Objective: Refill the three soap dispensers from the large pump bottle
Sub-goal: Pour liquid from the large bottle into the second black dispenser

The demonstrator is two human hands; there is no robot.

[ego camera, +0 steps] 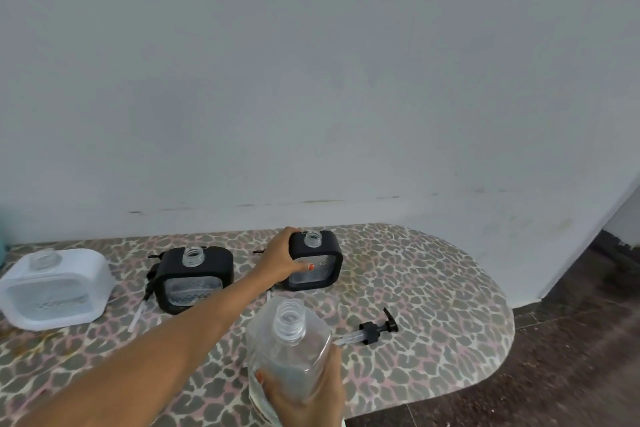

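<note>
Three dispensers (pixel 194 274) stand uncapped.
Left hand (pixel 280 258) grips black dispenser (pixel 329 253) beyond right hand (pixel 304 399), likely steadying it; right clasps large bottle (pixel 291 350).

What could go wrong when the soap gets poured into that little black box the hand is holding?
1. The right black dispenser, steadied by the left hand, has a narrow neck, while the large bottle has a wide mouth; soap may well spill onto the table.
2. The right hand grips the large bottle only near its base, so it might slip when tipped.
3. The left forearm reaches past the middle black dispenser and could knock it.
</note>
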